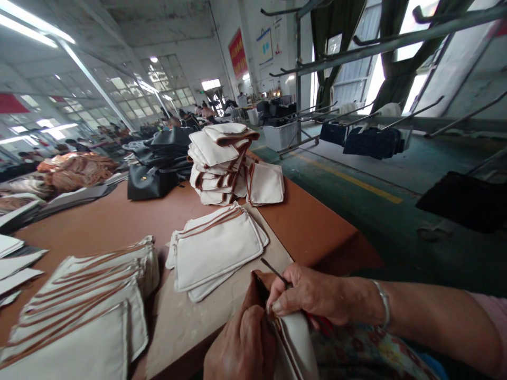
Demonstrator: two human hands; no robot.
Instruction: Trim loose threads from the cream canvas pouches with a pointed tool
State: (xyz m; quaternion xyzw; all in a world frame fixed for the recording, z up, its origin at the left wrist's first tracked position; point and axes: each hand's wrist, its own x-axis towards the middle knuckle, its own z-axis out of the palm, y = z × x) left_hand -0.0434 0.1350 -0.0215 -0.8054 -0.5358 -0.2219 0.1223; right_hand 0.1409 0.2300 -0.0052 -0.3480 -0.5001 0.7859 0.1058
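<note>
Low in the view, a cream zip pouch (299, 338) with brown trim and a brown inside is held between both my hands. My left hand (243, 338) is closed round its near-left side, fingers curled at the edge. My right hand (312, 295) pinches the pouch's upper edge with thumb and fingers. A slim dark blade (273, 269) juts from the right fist and a bit of red handle shows beneath, which looks like scissors; most of that tool is hidden. Beyond my hands, a few matching flat pouches (217, 248) lie stacked on a board (178, 327).
A fanned row of cream pouches (79, 316) lies at left. Behind stand a tall pile of pouches (222, 158) and black bags (158, 169) on the brown tabletop (317, 221). A metal rack (299, 79) with prongs holds dark bags (372, 142) at right. People sit far back.
</note>
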